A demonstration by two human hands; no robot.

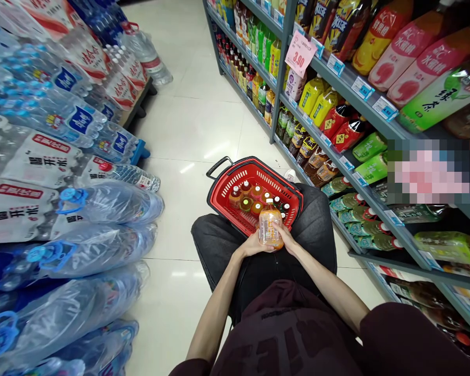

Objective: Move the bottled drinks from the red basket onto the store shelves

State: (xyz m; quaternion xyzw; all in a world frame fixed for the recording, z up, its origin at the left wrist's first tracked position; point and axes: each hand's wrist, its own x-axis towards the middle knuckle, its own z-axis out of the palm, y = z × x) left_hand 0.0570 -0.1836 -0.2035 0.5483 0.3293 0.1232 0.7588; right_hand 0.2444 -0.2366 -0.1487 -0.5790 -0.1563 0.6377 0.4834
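Down the left of the frame, big clear plastic water jugs (102, 245) were stacked in a wall, with grey metal shelves of bottled teas and juices (337, 120) running down the right. At centre sat a red plastic shopping basket (223, 196) holding capped drinks. Just below it, the small clear plastic bottle of orange drink (270, 228) was upright, the left hand (254, 244) and right hand (289, 241) pressed around its lower half. Looked full, so fairly heavy, stiff-ish, label probably slick; I'd grip mid-body.
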